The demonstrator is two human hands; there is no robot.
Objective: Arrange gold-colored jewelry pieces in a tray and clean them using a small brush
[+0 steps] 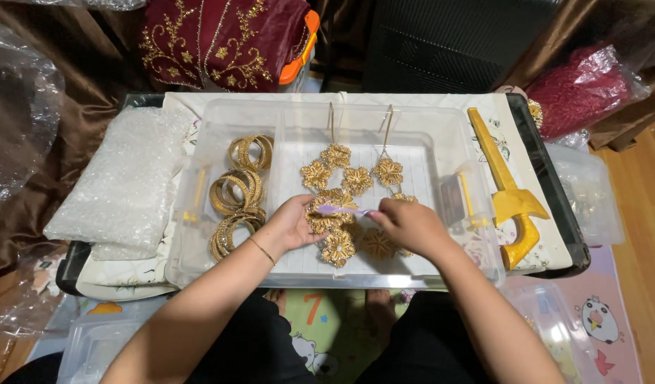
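Both forearms come in from the near edge of the clear tub (199, 267), so everything is placed off that tub. Left hand (293, 224) sits over the tub's middle, fingers curled shut around a gold flower piece (326, 217) of the necklace (356, 181). Right hand (410, 226) is just right of it, pinched closed on a small purple brush (345, 210). Brush's long axis runs sideways, left to right, tip lying across the flower in the left hand, so the two hands nearly meet. Rest of the necklace stretches away toward the tub's far wall. Gold bangles (238, 195) sit in the tub's left section, well left of both hands; a gold dagger (507, 192) lies outside the tub's right wall
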